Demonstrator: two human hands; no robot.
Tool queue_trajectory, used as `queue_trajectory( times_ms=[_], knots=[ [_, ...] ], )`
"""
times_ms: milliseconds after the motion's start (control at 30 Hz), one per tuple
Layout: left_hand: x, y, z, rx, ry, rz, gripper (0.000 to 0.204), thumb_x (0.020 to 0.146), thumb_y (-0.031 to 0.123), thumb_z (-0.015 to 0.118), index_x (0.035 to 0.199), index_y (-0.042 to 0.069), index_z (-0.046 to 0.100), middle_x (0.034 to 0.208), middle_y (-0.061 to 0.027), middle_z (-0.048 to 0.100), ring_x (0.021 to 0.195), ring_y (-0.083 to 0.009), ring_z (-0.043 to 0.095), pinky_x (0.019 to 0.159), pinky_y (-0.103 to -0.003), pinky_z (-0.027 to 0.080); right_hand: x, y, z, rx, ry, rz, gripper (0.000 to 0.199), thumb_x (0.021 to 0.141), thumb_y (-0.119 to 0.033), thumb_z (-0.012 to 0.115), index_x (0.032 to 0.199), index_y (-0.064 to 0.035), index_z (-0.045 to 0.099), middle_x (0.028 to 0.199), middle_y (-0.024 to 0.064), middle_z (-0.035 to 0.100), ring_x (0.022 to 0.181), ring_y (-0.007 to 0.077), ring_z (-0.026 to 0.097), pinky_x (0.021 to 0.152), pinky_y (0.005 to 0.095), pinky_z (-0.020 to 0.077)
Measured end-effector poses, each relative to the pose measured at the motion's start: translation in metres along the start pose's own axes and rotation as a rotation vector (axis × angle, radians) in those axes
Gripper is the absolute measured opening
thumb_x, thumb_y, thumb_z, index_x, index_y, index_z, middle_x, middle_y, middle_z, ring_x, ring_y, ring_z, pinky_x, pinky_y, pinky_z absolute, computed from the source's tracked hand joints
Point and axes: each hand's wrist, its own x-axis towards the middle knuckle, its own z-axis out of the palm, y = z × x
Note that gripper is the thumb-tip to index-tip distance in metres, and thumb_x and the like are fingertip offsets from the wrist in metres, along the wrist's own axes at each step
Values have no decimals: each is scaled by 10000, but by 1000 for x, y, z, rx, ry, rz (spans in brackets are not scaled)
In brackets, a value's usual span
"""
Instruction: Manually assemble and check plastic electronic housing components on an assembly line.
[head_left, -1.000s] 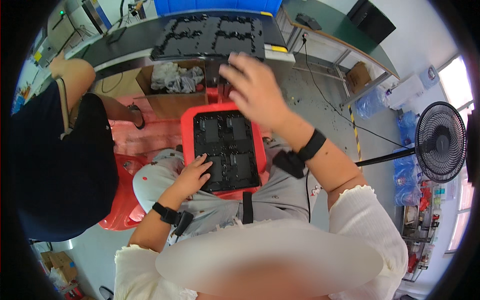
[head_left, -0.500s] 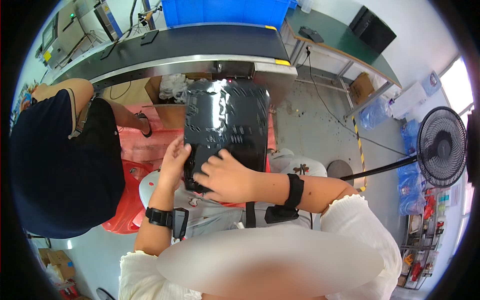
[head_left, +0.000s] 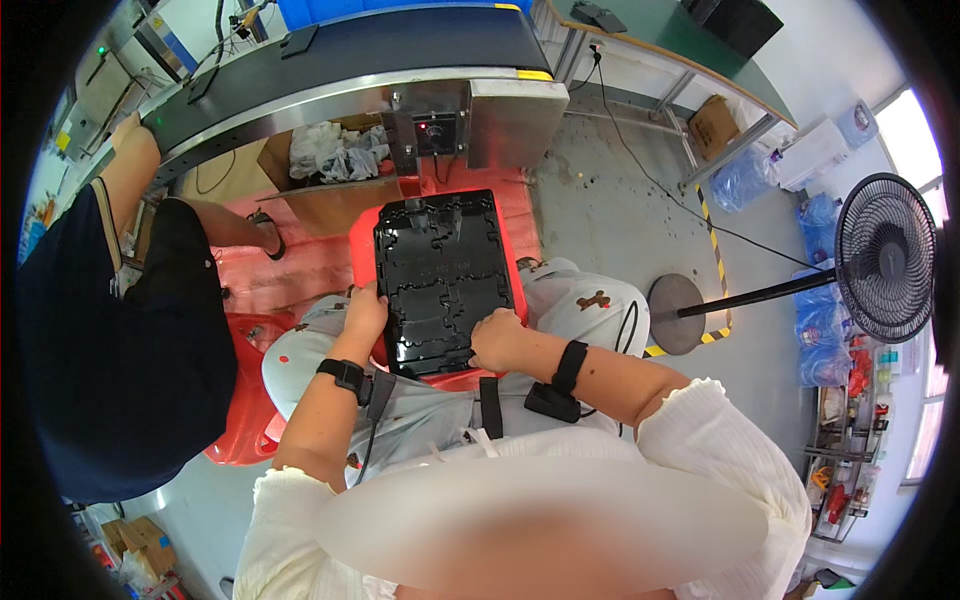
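A black moulded plastic tray (head_left: 432,268) with shaped recesses lies on a red stool (head_left: 365,240) between my knees. At the tray's left edge, my left hand (head_left: 367,312) is closed on the rim, its fingers partly hidden. My right hand (head_left: 497,340) grips the lower right edge, fingers curled over the side. Black straps with small devices are on both my forearms.
Beyond the stool runs a conveyor (head_left: 360,60) with a metal control box below. An open cardboard box (head_left: 335,205) holds clear plastic bags. A co-worker (head_left: 120,340) sits at left. A standing fan (head_left: 885,258) and a green table (head_left: 690,50) are at right.
The tray has come down from a raised, tilted position and now lies flatter on the red stool. My right hand has moved from across its near part to its right edge.
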Motion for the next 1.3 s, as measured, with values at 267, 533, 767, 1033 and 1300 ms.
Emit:
queue_trajectory(
  times_ms=[267, 533, 767, 1033, 1300],
  knots=[
    [-41, 12, -13, 11, -189, -137, 283, 737, 179, 676, 861, -60, 590, 736, -236, 607, 722, -370, 618, 634, -413, 479, -12, 5, 6, -43, -3, -170, 494, 787, -439, 586, 1042, -16, 599, 987, 128, 631, 1053, 343, 511, 799, 460, 415],
    [-21, 34, -58, 74, -386, -169, 321, 724, 237, 700, 891, -29, 630, 805, -225, 627, 782, -330, 626, 683, -386, 488, -23, 43, -59, 438, -293, -269, 431, 810, -346, 595, 1087, -17, 559, 984, 165, 619, 1016, 288, 561, 837, 441, 449],
    [62, 91, -270, -174, -204, 305, 266, 850, 180, 591, 1045, 1, 613, 935, -81, 647, 836, -166, 591, 758, -292, 471, -83, 184, -271, 300, 639, -438, 431, 767, -217, 661, 1135, -16, 562, 1032, 111, 615, 966, 191, 577, 838, 335, 463],
    [273, 110, -353, 465, 259, 587, 365, 807, 233, 624, 1116, 45, 575, 1170, -157, 549, 1083, -287, 529, 921, -354, 409, 29, 247, -419, 58, 902, -18, 686, 665, -281, 728, 1272, -83, 477, 1244, 152, 519, 1130, 288, 509, 936, 395, 407],
    [364, 79, -262, 378, -89, 398, 679, 834, 476, 536, 1399, 188, 292, 1459, -180, 198, 1350, -339, 180, 1090, -396, 188, 42, 266, -410, 90, 397, 322, 579, 604, -276, 778, 1065, 26, 602, 1072, 191, 614, 966, 323, 594, 839, 403, 470]
  ],
)
